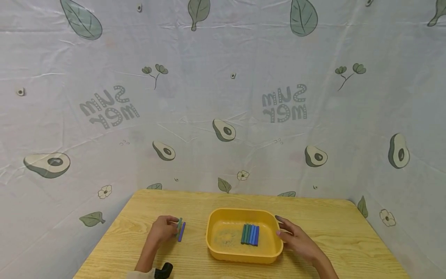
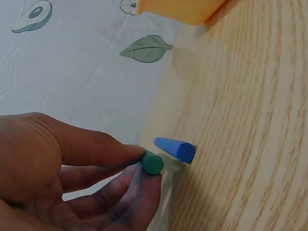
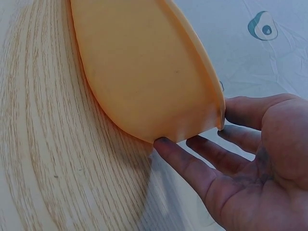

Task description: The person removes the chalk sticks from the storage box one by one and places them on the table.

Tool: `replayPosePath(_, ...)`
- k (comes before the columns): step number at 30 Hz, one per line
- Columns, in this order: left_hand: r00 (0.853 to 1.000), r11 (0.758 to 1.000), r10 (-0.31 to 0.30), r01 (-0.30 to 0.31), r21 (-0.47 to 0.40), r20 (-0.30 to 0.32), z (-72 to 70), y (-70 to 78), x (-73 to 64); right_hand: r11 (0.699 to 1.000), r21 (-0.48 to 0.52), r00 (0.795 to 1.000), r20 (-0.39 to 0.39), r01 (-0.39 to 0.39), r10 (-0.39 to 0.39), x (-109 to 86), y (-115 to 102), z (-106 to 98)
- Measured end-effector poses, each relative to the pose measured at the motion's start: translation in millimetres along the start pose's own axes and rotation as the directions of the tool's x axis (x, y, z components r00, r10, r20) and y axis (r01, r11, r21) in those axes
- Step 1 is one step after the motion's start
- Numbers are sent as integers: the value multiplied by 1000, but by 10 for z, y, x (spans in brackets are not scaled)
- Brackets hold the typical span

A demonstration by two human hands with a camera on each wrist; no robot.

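One wood table point(image 1: 341, 228), printed sheet point(image 1: 198, 93) at 12 o'clock; left hand point(image 1: 163, 228) pinches green stick point(image 2: 153, 164), right hand point(image 1: 299, 242) loosely grips tray point(image 1: 244, 256) at 3.

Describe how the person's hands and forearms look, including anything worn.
The left hand is ungloved, with a pale beige sleeve and a rounded black object at the forearm. The right hand is ungloved too, its fingertips darkly smudged; no sleeve shows there.

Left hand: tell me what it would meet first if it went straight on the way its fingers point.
Probably the blue stick, which lies just past the green stick that the left hand pinches. Whether the hand is low enough to touch it or would pass above is unclear.
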State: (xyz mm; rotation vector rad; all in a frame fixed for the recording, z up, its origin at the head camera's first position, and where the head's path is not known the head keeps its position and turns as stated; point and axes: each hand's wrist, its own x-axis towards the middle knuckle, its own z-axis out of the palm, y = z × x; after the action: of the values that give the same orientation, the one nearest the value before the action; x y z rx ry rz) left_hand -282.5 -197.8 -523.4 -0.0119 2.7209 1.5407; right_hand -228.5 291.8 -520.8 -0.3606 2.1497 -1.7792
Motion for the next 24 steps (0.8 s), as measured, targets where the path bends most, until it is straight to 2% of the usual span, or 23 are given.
replayPosePath(10,998,989,47,-39,144,-52,76,9,-6,1000,1,1000,-12,-5,5,6,8,7)
replayPosePath(17,998,989,34,-27,144,-49,59,36,-34,1000,6,1000,-15,-10,10,-2,1,13)
replayPosePath(24,999,995,14,-9,96,-51,9,92,-61,1000,3,1000,-14,-10,10,9,16,0)
